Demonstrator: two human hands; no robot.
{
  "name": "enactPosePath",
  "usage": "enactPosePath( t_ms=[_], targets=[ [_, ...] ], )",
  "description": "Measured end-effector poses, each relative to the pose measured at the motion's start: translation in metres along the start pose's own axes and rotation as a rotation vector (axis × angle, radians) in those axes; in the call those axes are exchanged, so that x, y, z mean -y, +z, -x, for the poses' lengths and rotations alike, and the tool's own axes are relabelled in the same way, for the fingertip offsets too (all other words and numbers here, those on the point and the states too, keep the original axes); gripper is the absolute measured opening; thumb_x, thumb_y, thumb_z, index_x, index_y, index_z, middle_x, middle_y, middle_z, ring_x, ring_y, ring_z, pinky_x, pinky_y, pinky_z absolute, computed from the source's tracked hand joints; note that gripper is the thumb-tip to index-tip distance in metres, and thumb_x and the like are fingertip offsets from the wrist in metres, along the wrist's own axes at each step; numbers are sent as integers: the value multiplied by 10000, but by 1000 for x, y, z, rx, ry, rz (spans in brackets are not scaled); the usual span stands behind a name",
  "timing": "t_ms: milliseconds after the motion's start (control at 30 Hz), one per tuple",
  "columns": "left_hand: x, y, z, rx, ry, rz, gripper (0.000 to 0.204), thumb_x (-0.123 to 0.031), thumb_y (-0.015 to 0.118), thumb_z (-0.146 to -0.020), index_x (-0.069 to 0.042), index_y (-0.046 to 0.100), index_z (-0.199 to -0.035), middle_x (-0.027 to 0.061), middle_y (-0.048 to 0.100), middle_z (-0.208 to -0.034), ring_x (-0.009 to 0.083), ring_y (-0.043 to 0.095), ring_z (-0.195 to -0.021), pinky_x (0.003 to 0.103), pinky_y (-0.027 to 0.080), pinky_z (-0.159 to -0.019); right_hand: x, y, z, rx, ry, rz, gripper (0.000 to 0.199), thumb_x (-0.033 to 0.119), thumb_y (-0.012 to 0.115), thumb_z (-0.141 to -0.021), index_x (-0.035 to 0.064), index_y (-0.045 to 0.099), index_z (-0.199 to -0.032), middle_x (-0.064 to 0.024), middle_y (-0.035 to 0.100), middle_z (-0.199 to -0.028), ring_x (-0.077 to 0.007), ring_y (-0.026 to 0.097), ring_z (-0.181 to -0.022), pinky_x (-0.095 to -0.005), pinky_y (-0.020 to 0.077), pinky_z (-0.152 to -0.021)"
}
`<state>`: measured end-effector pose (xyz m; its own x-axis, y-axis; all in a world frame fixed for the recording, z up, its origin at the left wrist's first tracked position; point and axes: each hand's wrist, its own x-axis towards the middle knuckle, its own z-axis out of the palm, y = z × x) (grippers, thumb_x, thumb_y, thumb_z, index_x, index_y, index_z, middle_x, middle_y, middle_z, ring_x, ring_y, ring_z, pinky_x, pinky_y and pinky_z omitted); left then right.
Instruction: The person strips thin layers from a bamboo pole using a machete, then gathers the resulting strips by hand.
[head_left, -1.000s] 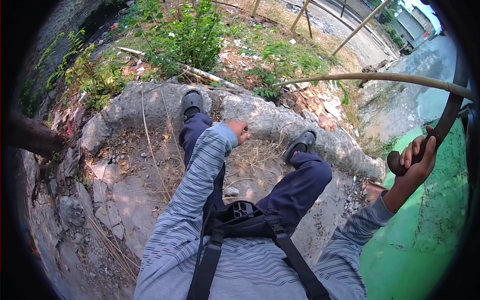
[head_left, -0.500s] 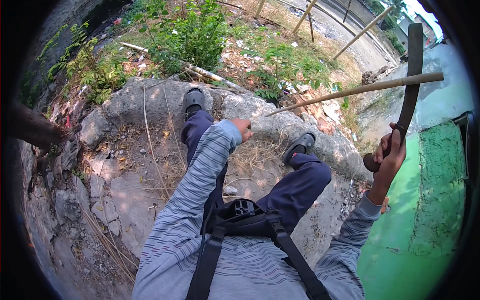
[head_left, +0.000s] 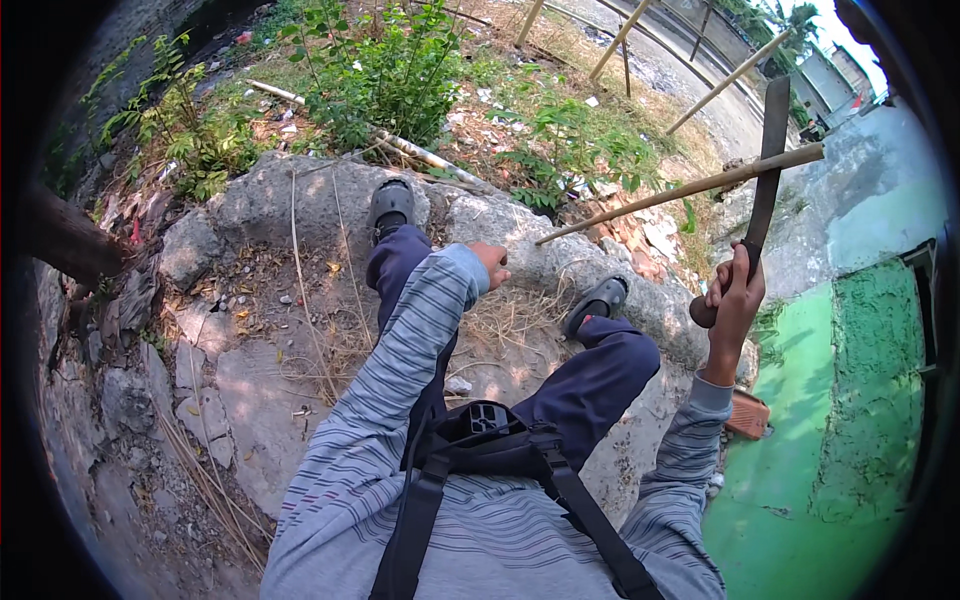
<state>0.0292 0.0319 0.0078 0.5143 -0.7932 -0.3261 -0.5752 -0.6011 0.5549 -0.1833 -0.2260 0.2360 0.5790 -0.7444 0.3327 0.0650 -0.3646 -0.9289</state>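
Observation:
My right hand [head_left: 736,288] is closed around the dark handle of a machete [head_left: 768,170], its long blade pointing up. A bamboo stick [head_left: 680,193] crosses the blade near its middle; whether the blade is lodged in it or only touching, I cannot tell. The stick's thin end comes down by the broken concrete ledge [head_left: 480,215]. Beside my left knee, my left hand [head_left: 490,264] has its fingers curled in. The inside of that hand is hidden, and a small gap shows between it and the stick's thin end.
My shoes rest on the rough ledge, above cracked concrete with dry straw [head_left: 520,318]. Beyond are green shrubs [head_left: 385,85], litter and slanted bamboo poles [head_left: 730,80]. A green wall [head_left: 790,400] and an orange block [head_left: 746,415] lie right; a dark trunk [head_left: 75,240] stands left.
My right hand has moved left and slightly down with the machete, and the stick's thick end has shifted left with the blade. The orange block is more visible. My left hand has barely moved.

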Motion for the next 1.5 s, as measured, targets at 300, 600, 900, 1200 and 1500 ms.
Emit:
enactPosePath(
  t_ms=[300, 600, 900, 1200, 1500],
  targets=[
    [15, 2, -2, -89, 62, 50, 423, -419, 627, -951, -90, 630, -1217, 201, 697, -1133, 403, 645, -1091, 493, 503, -950, 122, -40, -7, -39, -162, -103, 338, 290, 521, -1058, 3, 546, -1233, 4, 444, -698, -52, 366, -403, -230, 309, -371],
    [16, 7, -8, -92, 57, 61, 424, -414, 623, -957, -93, 611, -1233, 203, 698, -1121, 402, 651, -1071, 489, 506, -942, 9, 10, 1, 62, 81, -4, 288, 309, 577, -1036, 36, 551, -1124, 16, 460, -677, -45, 383, -416, -214, 305, -383],
    [4, -9, 7, -87, 73, 38, 417, -411, 608, -968, -90, 604, -1233, 199, 711, -1087, 400, 660, -1047, 489, 509, -914, 131, -57, -18, -3, -80, -58, 401, 323, 485, -1069, -9, 527, -1290, 9, 430, -687, -56, 330, -372, -230, 295, -341],
    [0, -4, 8, 3, 2, 30, 434, -410, 610, -969, -82, 606, -1253, 188, 691, -1171, 387, 637, -1113, 482, 496, -960, -3, 13, -3, 153, 92, 79, 322, 302, 545, -1051, 19, 572, -1202, 20, 445, -680, -39, 369, -404, -222, 290, -361],
    [20, 4, 0, -76, 83, 67, 420, -406, 627, -958, -82, 613, -1226, 194, 709, -1102, 394, 653, -1070, 482, 506, -935, 139, -29, -14, 87, -158, -80, 428, 347, 542, -1046, -8, 519, -1284, 13, 419, -707, -38, 354, -419, -219, 281, -383]
  ],
)
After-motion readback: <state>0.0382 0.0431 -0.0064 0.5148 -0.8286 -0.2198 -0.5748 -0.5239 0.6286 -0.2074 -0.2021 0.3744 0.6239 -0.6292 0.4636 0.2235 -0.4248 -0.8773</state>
